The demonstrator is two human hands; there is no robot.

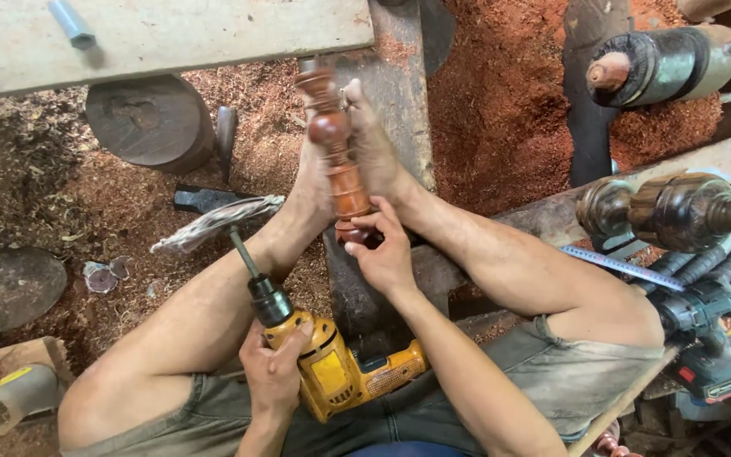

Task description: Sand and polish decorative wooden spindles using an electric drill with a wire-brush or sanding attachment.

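Observation:
A turned reddish wooden spindle [338,144] is clamped upright between my two bare feet [378,148] over a dark wooden beam [399,76]. My right hand [382,254] grips the spindle's near end. In my left hand [274,372] is a yellow electric drill [340,372], held by its body. The drill's shaft carries a frayed grey sanding wheel [213,222], which hangs left of the spindle, over my left shin and apart from the wood.
Red sawdust [501,93] covers the ground. A round wooden block [150,118], a chisel [226,135] and a pale plank [162,34] lie ahead. At right are dark turned pieces [678,211], a tape measure [628,267] and a teal cordless drill [704,338].

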